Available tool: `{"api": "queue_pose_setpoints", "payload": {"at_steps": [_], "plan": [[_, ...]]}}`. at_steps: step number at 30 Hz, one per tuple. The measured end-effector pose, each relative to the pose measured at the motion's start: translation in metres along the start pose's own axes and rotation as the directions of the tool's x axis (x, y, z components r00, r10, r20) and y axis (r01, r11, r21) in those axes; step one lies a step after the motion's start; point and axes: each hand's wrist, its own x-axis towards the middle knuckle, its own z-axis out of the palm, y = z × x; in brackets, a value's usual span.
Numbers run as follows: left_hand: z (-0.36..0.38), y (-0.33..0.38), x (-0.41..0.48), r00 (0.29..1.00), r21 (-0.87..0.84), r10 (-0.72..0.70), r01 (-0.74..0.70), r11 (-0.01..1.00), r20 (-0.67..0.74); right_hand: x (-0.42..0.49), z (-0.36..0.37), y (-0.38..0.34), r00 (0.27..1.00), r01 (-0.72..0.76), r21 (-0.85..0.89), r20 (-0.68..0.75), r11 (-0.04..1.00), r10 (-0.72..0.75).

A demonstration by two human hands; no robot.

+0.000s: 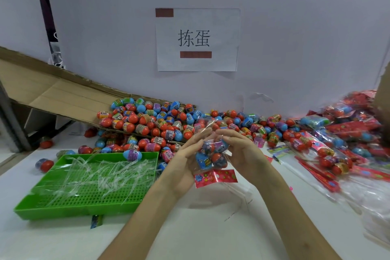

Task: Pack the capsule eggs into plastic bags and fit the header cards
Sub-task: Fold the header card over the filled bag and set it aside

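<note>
Up close, two bare forearms reach in from six o'clock over the white bench [190,234] and meet near the middle. The left hand [185,162] lies palm up with its fingers [198,137] almost straight, cradling a clear bag [213,150] from the nine o'clock side. The right hand [244,154] comes in from three o'clock, its fingers [230,133] curled over the top of the bag and gripping the film. Inside the bag sit a few capsule eggs [219,157], blue and red. A pink and red header card [215,177] hangs at the bag's six o'clock end, just below the hands.

At eight o'clock from the hands a green tray [52,209] rests on the bench, strewn with clear plastic strips [101,173]. Beyond the hands, from ten to one o'clock, lies a loose heap of eggs [164,120]. Some of them rest on a cardboard chute [52,95] that slopes down from ten o'clock. At three o'clock, packed bags [337,143] with red cards lie piled together. Farthest off, at twelve o'clock, a paper sign [197,39] is taped to the pale wall [295,27].
</note>
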Motion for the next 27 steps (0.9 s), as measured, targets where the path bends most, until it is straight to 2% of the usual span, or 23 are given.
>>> {"api": "queue_pose_setpoints", "payload": {"at_steps": [4,8,13,22,25,27], "plan": [[0.0,0.0,-0.001,0.999,-0.089,-0.004,0.007,0.996,0.035,-0.002,0.002,-0.001,1.0,0.024,-0.004,0.004,1.0,-0.024],[0.002,0.0,-0.004,0.998,-0.171,-0.01,0.022,0.985,0.069,-0.006,0.002,-0.002,0.995,0.058,0.008,0.081,0.998,-0.059],[0.003,0.002,-0.006,0.99,-0.151,-0.003,0.025,0.988,0.143,-0.008,0.001,-0.004,0.985,0.098,0.018,0.144,0.995,-0.099],[-0.001,0.004,-0.008,0.974,-0.149,0.024,0.011,0.989,0.225,-0.014,-0.005,-0.01,0.946,0.139,0.152,0.273,0.979,-0.177],[-0.004,0.008,-0.009,0.964,-0.255,0.087,-0.021,0.967,0.251,-0.016,-0.01,-0.012,0.924,0.118,0.179,0.341,0.977,-0.174],[-0.01,0.015,-0.011,0.959,-0.318,0.144,-0.061,0.946,0.246,-0.015,-0.008,-0.011,0.935,0.121,0.134,0.317,0.983,-0.159]]}}
